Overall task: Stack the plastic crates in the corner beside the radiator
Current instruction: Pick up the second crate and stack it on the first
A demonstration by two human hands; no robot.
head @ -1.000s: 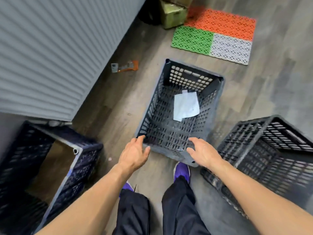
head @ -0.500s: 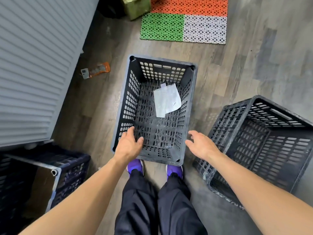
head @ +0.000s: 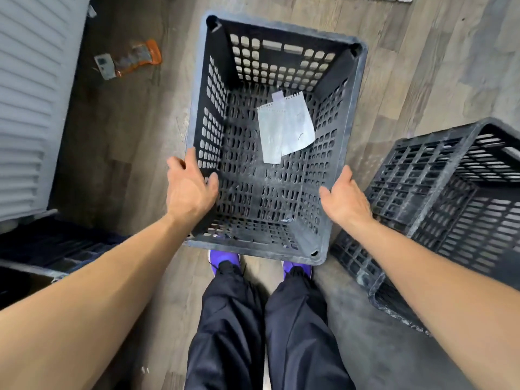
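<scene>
Black perforated plastic forms the open crate, which the head view shows upright on the wood floor just ahead of purple shoes, a paper sheet in its bottom. The left hand has its grip curled over the left rim, thumb inside; the right hand clasps the right rim likewise. A second crate sits tilted close on the right, and a third crate lies below the radiator.

Even indoor light; wide-angle edge distortion
</scene>
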